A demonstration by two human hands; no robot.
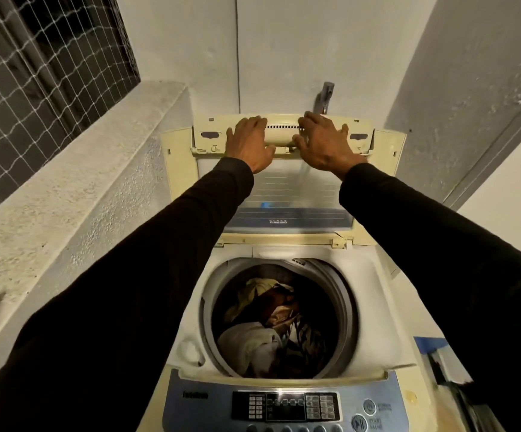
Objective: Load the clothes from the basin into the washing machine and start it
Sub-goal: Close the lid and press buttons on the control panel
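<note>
Loading stage complete by appearance; lid closure and cycle start outstanding.

The clothes (271, 325) lie inside the drum of the washing machine (374, 294), a pale garment nearest the front and darker pieces behind it (the basin is not in view, so whether any items are left in it cannot be confirmed). The lid (284, 194) stands raised and folded against the rear wall. The left hand (248, 141) and right hand (324, 145) rest on its top edge, fingers spread and laid over the rim rather than clenched. Remaining, by judgement: lower the lid, then operate the control panel (284, 406) at the front.
</note>
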